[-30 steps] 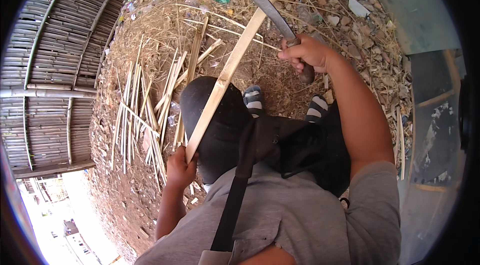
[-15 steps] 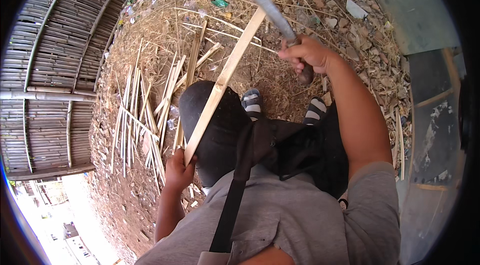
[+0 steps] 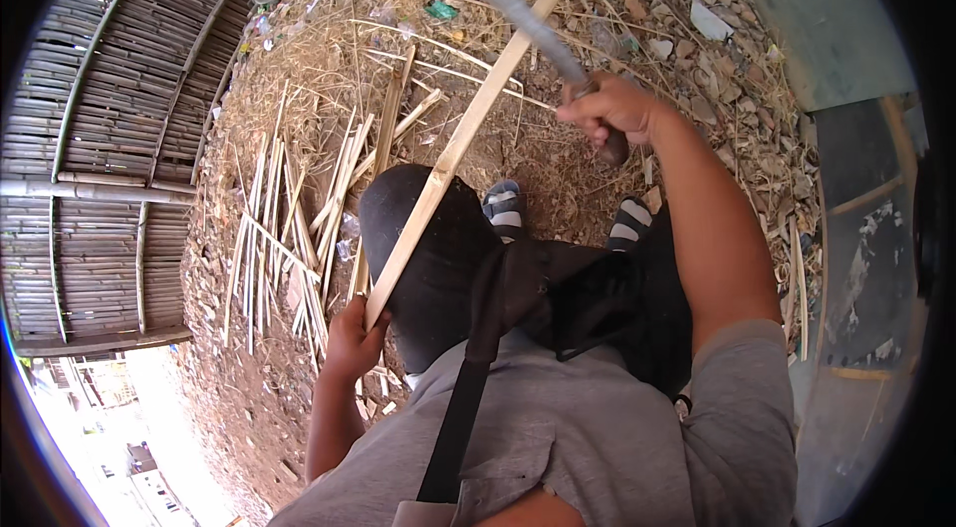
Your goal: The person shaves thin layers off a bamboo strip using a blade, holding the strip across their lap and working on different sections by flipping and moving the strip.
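Observation:
My left hand (image 3: 356,337) grips the near end of a long pale bamboo strip (image 3: 460,140), which slants up and away to the right across my dark-clothed left knee (image 3: 398,213). In my right hand (image 3: 619,112) is a machete (image 3: 523,14), held by its dark rounded handle. Its slightly blurred blade points up and to the left, crossing the strip near the far end in this view. Whether the blade touches the strip, I cannot tell. A thin split sliver (image 3: 533,101) ends close to my right fingers.
Several split bamboo strips (image 3: 261,238) lie in a loose pile on the ground to the left. A woven bamboo wall (image 3: 119,79) stands beyond them. Straw and rubble (image 3: 687,59) cover the ground ahead. Grey panels (image 3: 861,228) line the right side. My sandalled feet (image 3: 629,222) are below.
The machete blade has shifted slightly to the left and down, and now looks more blurred. The bamboo strip's far end sits a little lower. Both hands keep their grips.

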Motion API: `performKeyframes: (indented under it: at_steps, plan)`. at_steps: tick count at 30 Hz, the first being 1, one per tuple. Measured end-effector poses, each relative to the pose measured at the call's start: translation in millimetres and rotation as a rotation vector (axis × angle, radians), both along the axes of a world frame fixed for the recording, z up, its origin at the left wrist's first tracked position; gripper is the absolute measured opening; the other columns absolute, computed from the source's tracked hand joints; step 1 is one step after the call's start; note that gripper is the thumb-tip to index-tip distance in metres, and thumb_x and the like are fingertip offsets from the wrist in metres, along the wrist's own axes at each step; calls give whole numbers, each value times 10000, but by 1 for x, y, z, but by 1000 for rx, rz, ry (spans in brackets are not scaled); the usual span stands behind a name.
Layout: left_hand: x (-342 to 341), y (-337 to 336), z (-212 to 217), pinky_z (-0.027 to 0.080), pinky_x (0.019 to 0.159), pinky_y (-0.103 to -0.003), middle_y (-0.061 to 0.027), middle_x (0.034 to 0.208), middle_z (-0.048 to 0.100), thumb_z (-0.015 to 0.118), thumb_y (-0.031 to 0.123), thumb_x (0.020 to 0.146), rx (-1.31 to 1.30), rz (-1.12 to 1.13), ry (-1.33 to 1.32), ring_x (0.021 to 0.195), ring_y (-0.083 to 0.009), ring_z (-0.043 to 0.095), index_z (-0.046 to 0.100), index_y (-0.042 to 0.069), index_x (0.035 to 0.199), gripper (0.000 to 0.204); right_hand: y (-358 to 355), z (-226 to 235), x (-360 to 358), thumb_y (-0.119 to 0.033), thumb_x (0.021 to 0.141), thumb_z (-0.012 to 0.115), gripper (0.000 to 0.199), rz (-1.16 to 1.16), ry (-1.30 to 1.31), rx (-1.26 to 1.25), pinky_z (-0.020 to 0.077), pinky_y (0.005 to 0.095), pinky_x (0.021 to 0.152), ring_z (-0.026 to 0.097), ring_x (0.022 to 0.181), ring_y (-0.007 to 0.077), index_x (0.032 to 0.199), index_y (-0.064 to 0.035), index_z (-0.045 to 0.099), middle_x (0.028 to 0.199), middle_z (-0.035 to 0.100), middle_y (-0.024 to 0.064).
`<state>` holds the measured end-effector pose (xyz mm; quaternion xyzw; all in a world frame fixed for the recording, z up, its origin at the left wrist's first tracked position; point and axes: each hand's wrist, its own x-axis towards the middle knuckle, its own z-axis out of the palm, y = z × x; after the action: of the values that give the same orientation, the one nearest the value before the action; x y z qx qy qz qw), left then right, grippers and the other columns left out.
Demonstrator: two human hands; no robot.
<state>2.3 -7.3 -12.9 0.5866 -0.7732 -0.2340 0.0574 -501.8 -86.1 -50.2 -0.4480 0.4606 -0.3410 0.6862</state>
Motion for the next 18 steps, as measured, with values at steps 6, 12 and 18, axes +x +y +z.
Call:
performKeyframes:
  at_steps: [6, 12, 18]
  plan:
    - [-4, -8, 21, 417, 557, -382, -109, 646, 566, 698, 158, 954, 243, 53, 66, 582, -175, 506, 552, -6, 858, 239, 5, -4, 13, -136, 898, 746, 223, -106, -149, 84, 397, 255, 489, 467, 490, 70, 817, -110, 540, 609, 492, -37]
    - [1, -6, 19, 403, 573, -345, -45, 647, 525, 682, 145, 967, 300, 86, 125, 626, -122, 458, 574, 8, 871, 200, 5, 15, 62, -205, 857, 809, 262, 375, 268, -70, 402, 258, 489, 509, 518, 62, 828, -99, 571, 633, 549, -21]
    - [4, -5, 4, 430, 561, -403, -138, 639, 576, 701, 184, 949, 152, 41, 65, 578, -239, 558, 540, 9, 846, 259, 3, 6, 11, -169, 892, 762, 225, -175, -106, 5, 391, 272, 462, 464, 468, 68, 818, -92, 564, 601, 511, -27]
